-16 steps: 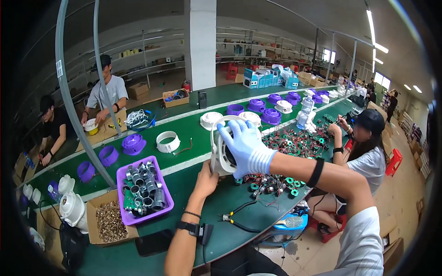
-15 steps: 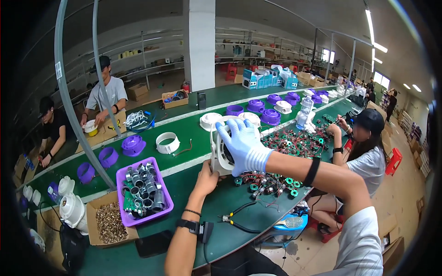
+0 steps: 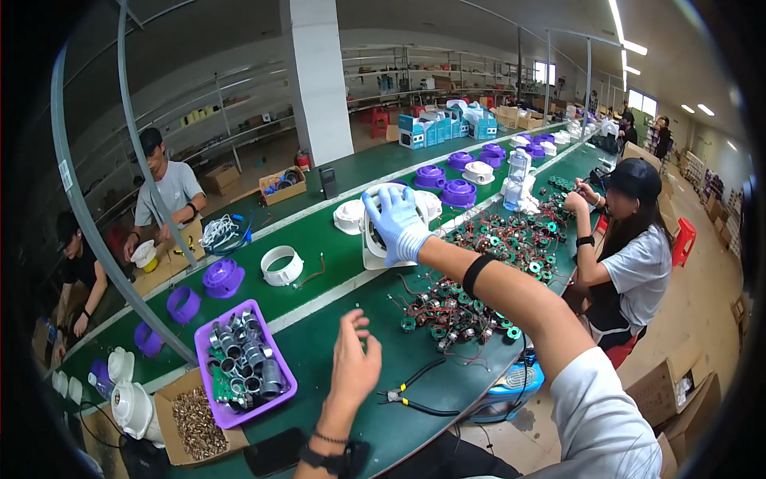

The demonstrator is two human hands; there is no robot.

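Note:
My right hand (image 3: 396,223), in a pale blue knit glove, reaches over the belt and grips a white plastic housing (image 3: 372,254) from above. The glove covers much of the housing, which is tilted at the belt's near edge. My bare left hand (image 3: 356,359) hovers over the green table, apart from the housing, with its fingers open and nothing in them. Pliers (image 3: 415,393) with black and yellow handles lie right of it. To its left a purple tray (image 3: 289,385) holds metal cylinders and green circuit boards. Small wired motors (image 3: 459,315) are heaped to the right.
A cardboard box (image 3: 177,453) of small brass-coloured parts and a black phone (image 3: 274,452) lie at the near left. White and purple rings and housings (image 3: 224,277) stand along the green belt (image 3: 319,281). A co-worker (image 3: 634,239) sits at right; two others work across the belt.
My left hand has let go of the housing and drawn back toward me, its fingers opening. The right hand keeps its grip on the housing. The whole view has shifted and tilted slightly.

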